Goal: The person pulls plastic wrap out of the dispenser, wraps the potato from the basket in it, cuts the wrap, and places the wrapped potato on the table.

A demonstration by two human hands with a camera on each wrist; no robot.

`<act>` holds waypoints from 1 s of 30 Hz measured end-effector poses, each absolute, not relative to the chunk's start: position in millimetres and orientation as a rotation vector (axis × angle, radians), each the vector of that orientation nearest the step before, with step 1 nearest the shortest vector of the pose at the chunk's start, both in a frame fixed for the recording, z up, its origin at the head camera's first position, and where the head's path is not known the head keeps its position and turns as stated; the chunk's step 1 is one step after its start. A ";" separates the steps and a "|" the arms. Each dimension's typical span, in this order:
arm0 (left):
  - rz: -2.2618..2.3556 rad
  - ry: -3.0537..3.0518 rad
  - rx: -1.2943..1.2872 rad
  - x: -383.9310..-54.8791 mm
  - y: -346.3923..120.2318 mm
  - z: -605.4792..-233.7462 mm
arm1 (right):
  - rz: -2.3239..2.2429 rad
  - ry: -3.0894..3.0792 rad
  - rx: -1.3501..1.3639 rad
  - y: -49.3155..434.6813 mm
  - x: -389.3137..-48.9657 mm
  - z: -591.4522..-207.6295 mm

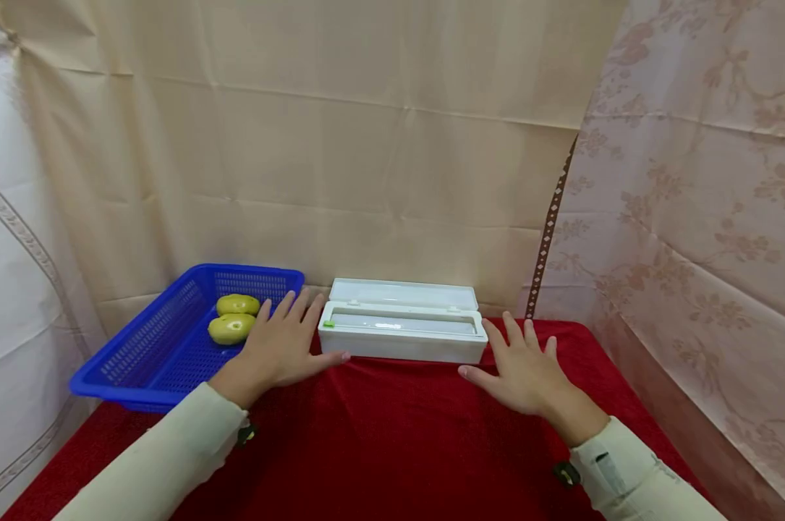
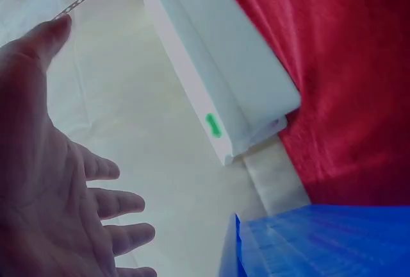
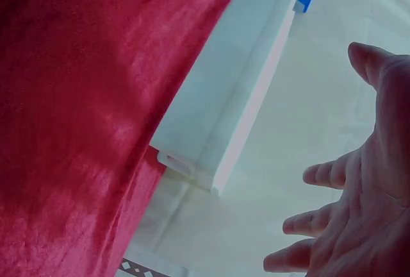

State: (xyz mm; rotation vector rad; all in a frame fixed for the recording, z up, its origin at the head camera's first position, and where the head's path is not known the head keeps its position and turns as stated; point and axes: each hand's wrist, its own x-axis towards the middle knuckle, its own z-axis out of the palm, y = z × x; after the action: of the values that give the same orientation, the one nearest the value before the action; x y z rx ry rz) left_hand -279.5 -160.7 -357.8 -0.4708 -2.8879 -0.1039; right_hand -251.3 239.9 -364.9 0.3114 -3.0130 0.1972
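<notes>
Beige curtain [image 1: 314, 159] behind, red cloth [image 1: 379, 441] under the work. Blue basket [image 1: 132, 395] at left, mesh-walled.

White box [image 1: 401, 348] stands on the cloth near the curtain, just right of the basket, long side towards me. I judge the step as a two-handed approach to it. Best done evenly: palms level, one to each short end, equal pressure, since the box looks like light plastic and could slide. The gap on the basket side is narrow, so fingers there need care. Appearance: plain, clean, straight-edged; lid [image 1: 401, 294] tipped open at the back; a pale, shiny strip inside the opening, material unclear.

Grip: my left hand [image 1: 278, 351] is spread wide, thumb out, holding nothing; my right hand [image 1: 529, 369] is likewise spread and empty. The wrist views show both apart from the box.

Two yellow fruits [image 1: 232, 328] lie side by side in the basket.

Smallest: green tab [image 1: 329, 323], left end of the box's front rim.
</notes>
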 end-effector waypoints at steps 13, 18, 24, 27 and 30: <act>-0.528 -2.599 -0.529 -298.1 -143.3 -363.3 | 0.530 -2.892 0.355 240.8 -276.7 -370.2; -0.656 -2.558 -0.443 -308.5 -135.0 -369.0 | 0.715 -2.805 0.409 239.4 -291.3 -375.9; -0.776 -2.549 -0.344 -318.6 -129.8 -375.6 | 0.825 -2.762 0.429 240.7 -306.3 -381.2; -0.858 -2.493 -0.315 -323.3 -129.2 -381.3 | 0.865 -2.746 0.403 242.2 -310.3 -383.1; -0.988 -2.391 -0.266 -329.9 -128.8 -388.2 | 0.927 -2.720 0.387 243.8 -314.7 -384.9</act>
State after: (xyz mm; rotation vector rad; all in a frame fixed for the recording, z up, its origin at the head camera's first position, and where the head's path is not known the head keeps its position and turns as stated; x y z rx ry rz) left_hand -329.9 -128.8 -388.2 -0.2659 -2.3911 -0.9877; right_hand -314.7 243.8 -384.9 0.3869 -2.7201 0.9266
